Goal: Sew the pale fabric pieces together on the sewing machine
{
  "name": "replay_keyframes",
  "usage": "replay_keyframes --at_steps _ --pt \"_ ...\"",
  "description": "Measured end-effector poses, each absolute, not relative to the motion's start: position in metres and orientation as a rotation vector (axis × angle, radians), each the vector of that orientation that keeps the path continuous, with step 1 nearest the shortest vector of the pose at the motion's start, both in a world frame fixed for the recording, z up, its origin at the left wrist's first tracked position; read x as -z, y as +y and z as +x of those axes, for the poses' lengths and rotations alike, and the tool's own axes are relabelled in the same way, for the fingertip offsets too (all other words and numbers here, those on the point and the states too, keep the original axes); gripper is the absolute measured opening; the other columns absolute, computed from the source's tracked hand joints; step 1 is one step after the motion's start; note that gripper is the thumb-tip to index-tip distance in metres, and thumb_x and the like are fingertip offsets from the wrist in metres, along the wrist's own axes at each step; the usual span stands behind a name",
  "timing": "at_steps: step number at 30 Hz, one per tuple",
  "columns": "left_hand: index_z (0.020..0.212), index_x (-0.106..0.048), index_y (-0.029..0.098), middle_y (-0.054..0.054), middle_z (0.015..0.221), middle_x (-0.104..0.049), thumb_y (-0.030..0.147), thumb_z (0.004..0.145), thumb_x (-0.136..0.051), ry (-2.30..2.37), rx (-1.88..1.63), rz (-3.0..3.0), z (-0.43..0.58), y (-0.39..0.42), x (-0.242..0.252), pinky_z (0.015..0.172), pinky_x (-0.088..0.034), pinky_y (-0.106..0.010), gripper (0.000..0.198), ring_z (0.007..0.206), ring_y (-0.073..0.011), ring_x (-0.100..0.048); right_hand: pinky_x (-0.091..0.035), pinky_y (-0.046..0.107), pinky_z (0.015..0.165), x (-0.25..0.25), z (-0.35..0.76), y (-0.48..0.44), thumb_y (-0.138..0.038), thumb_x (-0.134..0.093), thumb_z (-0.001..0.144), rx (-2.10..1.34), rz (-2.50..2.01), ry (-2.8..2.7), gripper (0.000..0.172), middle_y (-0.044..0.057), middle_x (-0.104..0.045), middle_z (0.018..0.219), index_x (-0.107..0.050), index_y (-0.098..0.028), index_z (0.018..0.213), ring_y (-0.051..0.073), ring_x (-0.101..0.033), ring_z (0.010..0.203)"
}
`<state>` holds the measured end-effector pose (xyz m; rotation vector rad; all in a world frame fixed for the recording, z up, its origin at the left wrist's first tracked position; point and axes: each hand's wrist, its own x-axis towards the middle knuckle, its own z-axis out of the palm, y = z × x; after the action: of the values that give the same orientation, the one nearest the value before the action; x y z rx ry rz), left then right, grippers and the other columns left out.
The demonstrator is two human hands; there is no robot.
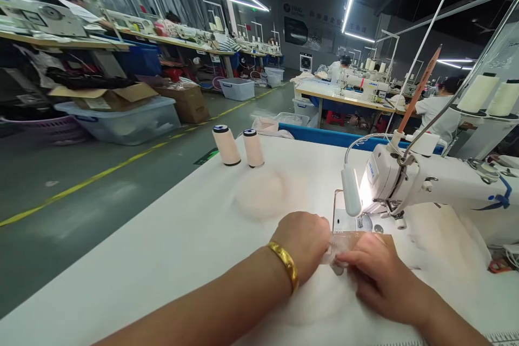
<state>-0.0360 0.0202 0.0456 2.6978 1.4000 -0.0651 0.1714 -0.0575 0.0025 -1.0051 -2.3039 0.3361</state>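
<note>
A thin, translucent, pale peach strip of fabric (346,239) is stretched between the two hands, just in front of the needle area of a white, lamp-lit sewing machine (438,178). The left hand (305,240), below a wide gold bangle (286,264), has its grip closed on the strip's left end, fingertips hidden; the right hand (377,267) pinches the other side, forefinger pointing toward the left hand. How far along the work is can only be judged roughly: the strip seems to be in handling rather than under the needle, and whether any seam on it is done is too blurred to tell. Loose, soft, pale peach fabric (448,238) lies by the machine's arm, and a blurred, rounded, peach-tinted heap (263,194) sits beyond the left hand; whether either has been sewn cannot be told. All this rests on a smooth white counter (162,259), with two pale peach thread spools with black ends (226,146) (253,149) upright near its far edge.
</note>
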Motion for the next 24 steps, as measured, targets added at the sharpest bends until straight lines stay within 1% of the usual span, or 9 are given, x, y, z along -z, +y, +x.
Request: replay_keyframes --at_steps 2,4,7,10,13,18,20,22,24 --pt "0.077 -0.064 0.018 -0.006 0.067 -0.061 0.031 0.09 -0.064 1.397 0.024 2.676 -0.035 0.018 -0.05 0.064 -0.045 -0.034 0.018 0.066 -0.0255 -0.063 -0.044 0.04 0.082 -0.005 0.176 -0.058 -0.007 -0.051 0.087 -0.384 -1.043 -2.308 0.051 0.002 -0.066 0.096 -0.058 -0.031 0.131 0.024 -0.059 0.091" --pt "0.08 -0.063 0.018 -0.009 0.081 -0.065 0.035 0.089 -0.067 1.292 -0.048 2.726 -0.031 0.019 -0.051 0.069 -0.047 -0.036 0.02 0.079 -0.0282 -0.064 -0.043 0.042 0.085 -0.008 0.178 -0.059 -0.012 -0.052 0.091 -0.465 -1.046 -2.313 0.043 0.002 -0.067 0.098 -0.06 -0.032 0.129 0.024 -0.06 0.094" --pt "0.073 -0.057 0.019 -0.009 0.093 -0.064 0.021 0.081 -0.07 1.056 -0.192 2.765 -0.026 0.025 -0.047 0.076 -0.046 -0.036 0.015 0.092 -0.0284 -0.06 -0.043 0.044 0.091 -0.009 0.177 -0.06 -0.028 -0.06 0.098 -0.529 -1.036 -2.325 0.027 0.002 -0.066 0.1 -0.063 -0.031 0.124 0.025 -0.059 0.097" --pt "0.064 -0.042 0.02 -0.001 0.075 -0.055 0.007 0.072 -0.06 0.95 -0.339 2.547 -0.025 0.033 -0.041 0.073 -0.04 -0.033 0.024 0.079 -0.0216 -0.054 -0.045 0.039 0.087 -0.008 0.172 -0.062 -0.028 -0.067 0.096 -0.527 -1.06 -2.346 0.016 0.001 -0.066 0.095 -0.066 -0.028 0.112 0.023 -0.057 0.092" --pt "0.065 -0.035 0.022 0.004 0.065 -0.046 0.009 0.068 -0.055 0.967 -0.419 2.298 -0.027 0.041 -0.036 0.063 -0.034 -0.03 0.024 0.064 -0.0167 -0.044 -0.045 0.034 0.081 -0.007 0.17 -0.063 -0.014 -0.06 0.094 -0.503 -1.087 -2.347 0.012 0.0 -0.065 0.091 -0.063 -0.026 0.097 0.02 -0.056 0.088" --pt "0.078 -0.044 0.023 0.005 0.068 -0.047 0.019 0.071 -0.048 0.989 -0.453 2.095 -0.025 0.044 -0.032 0.059 -0.034 -0.028 0.009 0.063 -0.016 -0.044 -0.043 0.034 0.08 -0.006 0.175 -0.059 -0.009 -0.053 0.089 -0.389 -1.251 -2.24 0.016 -0.002 -0.061 0.08 -0.056 -0.024 0.084 0.019 -0.056 0.08" --pt "0.086 -0.051 0.022 0.006 0.066 -0.047 0.024 0.072 -0.049 0.963 -0.418 2.015 -0.024 0.043 -0.031 0.058 -0.036 -0.027 0.015 0.062 -0.0163 -0.046 -0.042 0.032 0.075 -0.005 0.178 -0.058 -0.011 -0.052 0.09 -0.383 -1.285 -2.2 0.015 -0.002 -0.06 0.077 -0.055 -0.023 0.082 0.018 -0.056 0.077" --pt "0.09 -0.054 0.022 0.007 0.064 -0.047 0.028 0.071 -0.052 0.931 -0.384 1.942 -0.023 0.042 -0.031 0.056 -0.037 -0.027 0.02 0.061 -0.0162 -0.047 -0.042 0.031 0.074 -0.004 0.179 -0.057 -0.014 -0.051 0.093 -0.394 -1.288 -2.164 0.013 -0.002 -0.059 0.076 -0.055 -0.024 0.085 0.018 -0.056 0.075" --pt "0.085 -0.052 0.022 0.006 0.063 -0.048 0.031 0.072 -0.052 0.901 -0.361 1.882 -0.021 0.04 -0.032 0.054 -0.037 -0.026 0.016 0.06 -0.0159 -0.048 -0.042 0.032 0.076 -0.004 0.176 -0.057 -0.02 -0.054 0.096 -0.422 -1.264 -2.139 0.007 -0.002 -0.061 0.077 -0.06 -0.024 0.095 0.018 -0.057 0.075"
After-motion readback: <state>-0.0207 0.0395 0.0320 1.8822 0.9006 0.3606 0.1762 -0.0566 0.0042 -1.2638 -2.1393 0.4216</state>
